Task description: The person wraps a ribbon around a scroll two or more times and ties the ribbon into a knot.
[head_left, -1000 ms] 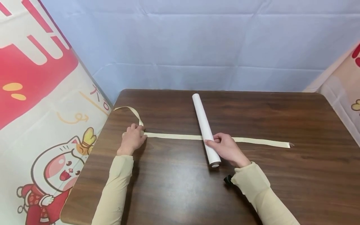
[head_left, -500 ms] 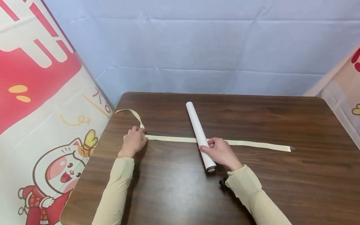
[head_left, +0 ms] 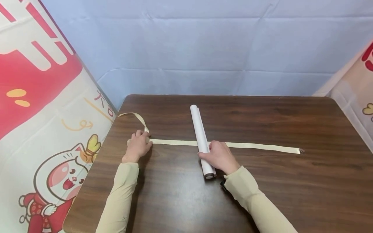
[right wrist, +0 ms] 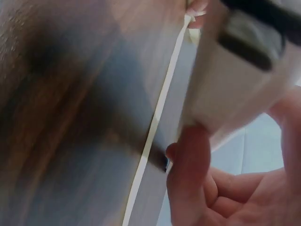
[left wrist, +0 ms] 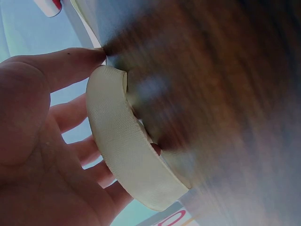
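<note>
Left hand (head_left: pixel 136 145) curls thumb and fingers about a bowed loop of flat, fine-woven cream ribbon (head_left: pixel 175 142) on the dark wood-grain table (head_left: pixel 297 187). Right hand (head_left: pixel 220 156) grips a smooth white roll (head_left: pixel 200 134) between thumb and fingers, its near end dark-rimmed, slanting over the ribbon's straight run.

White roll (right wrist: pixel 235 89) fills upper right, blurred; dark rim around its near end. Right hand (right wrist: pixel 233 190) at lower right grips it, one digit pressed to the roll's lower edge. Pale strip (right wrist: pixel 157 110) crosses brown wood-grained table (right wrist: pixel 70 113) on a steep diagonal, bottom edge to near the top, meeting left hand's (right wrist: pixel 197 6) fingers there. Pale-blue backdrop (right wrist: pixel 261 148) behind right hand.
</note>
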`<state>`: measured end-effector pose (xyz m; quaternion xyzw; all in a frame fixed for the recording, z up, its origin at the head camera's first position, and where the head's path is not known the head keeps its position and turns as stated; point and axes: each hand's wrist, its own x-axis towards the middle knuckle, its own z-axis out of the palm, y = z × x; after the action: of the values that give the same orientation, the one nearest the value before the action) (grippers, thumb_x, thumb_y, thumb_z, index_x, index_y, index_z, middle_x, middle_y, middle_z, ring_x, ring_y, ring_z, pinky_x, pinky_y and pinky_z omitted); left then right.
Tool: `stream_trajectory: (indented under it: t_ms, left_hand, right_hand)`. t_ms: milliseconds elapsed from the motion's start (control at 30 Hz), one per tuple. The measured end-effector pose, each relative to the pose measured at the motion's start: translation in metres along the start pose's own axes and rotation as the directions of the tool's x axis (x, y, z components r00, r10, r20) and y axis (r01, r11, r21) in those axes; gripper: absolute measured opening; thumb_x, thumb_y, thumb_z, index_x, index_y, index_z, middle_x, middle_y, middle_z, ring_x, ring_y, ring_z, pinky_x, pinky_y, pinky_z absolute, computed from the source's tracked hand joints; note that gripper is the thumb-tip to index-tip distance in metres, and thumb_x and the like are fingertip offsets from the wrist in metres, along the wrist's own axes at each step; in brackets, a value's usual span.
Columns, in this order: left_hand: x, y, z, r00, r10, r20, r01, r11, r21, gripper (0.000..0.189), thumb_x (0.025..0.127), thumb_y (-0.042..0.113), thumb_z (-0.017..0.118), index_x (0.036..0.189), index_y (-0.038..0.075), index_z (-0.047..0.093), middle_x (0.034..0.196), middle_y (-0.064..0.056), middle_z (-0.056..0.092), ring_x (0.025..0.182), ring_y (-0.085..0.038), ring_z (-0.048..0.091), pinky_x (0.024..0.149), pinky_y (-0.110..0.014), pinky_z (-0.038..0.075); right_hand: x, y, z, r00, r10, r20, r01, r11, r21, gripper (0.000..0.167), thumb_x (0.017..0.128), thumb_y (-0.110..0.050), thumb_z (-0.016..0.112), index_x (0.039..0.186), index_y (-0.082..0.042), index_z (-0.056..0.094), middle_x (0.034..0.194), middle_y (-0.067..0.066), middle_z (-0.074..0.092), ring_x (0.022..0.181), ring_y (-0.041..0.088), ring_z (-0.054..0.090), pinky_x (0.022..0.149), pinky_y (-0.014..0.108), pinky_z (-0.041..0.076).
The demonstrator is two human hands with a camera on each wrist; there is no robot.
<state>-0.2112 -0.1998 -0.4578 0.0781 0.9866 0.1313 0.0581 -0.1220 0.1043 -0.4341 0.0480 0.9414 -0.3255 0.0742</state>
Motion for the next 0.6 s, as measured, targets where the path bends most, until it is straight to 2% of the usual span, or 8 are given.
stream_trajectory:
  t_ms: [100,200,433,600]
  left_hand:
    - [0.001,0.0,0.0,1.0,0.003,-0.002,-0.003,1.0,0.0,0.041,0.092,0.027,0.06,0.127,0.007,0.057,0.129,-0.021,0.049,0.114,-0.044,0.047,0.085,-0.058,0.041]
    - [0.001,0.0,-0.001,1.0,0.006,-0.004,-0.006,1.0,0.002,0.041,0.092,0.027,0.06,0.127,0.007,0.058,0.128,-0.021,0.05,0.114,-0.044,0.047,0.084,-0.058,0.042]
    - [0.001,0.002,-0.004,1.0,-0.004,-0.001,0.004,1.0,-0.004,0.041,0.092,0.027,0.061,0.127,0.007,0.058,0.128,-0.021,0.05,0.113,-0.043,0.048,0.085,-0.058,0.041]
    - [0.0,0.003,-0.003,1.0,-0.006,0.002,0.006,1.0,-0.003,0.041,0.092,0.028,0.061,0.127,0.007,0.058,0.128,-0.021,0.05,0.114,-0.043,0.048,0.085,-0.058,0.042]
  right_hand:
    - [0.001,-0.003,0.004,1.0,0.003,0.017,-0.004,1.0,0.017,0.026,0.072,-0.033,0.069,0.066,-0.01,0.059,0.058,0.003,0.055,0.054,0.018,0.05,0.049,0.028,0.039]
    - [0.001,-0.006,0.008,1.0,0.006,0.026,-0.007,0.999,0.033,0.023,0.072,-0.03,0.068,0.072,-0.009,0.059,0.063,0.004,0.057,0.055,0.018,0.052,0.05,0.027,0.041]
    - [0.003,-0.016,0.018,1.0,-0.001,0.001,0.001,1.0,0.004,0.036,0.069,-0.034,0.071,0.084,-0.005,0.055,0.069,0.007,0.058,0.057,0.02,0.056,0.049,0.028,0.043]
    - [0.003,-0.023,0.025,1.0,0.016,0.014,-0.016,1.0,0.003,0.04,0.069,-0.033,0.071,0.09,-0.004,0.054,0.071,0.009,0.057,0.06,0.021,0.057,0.05,0.028,0.044]
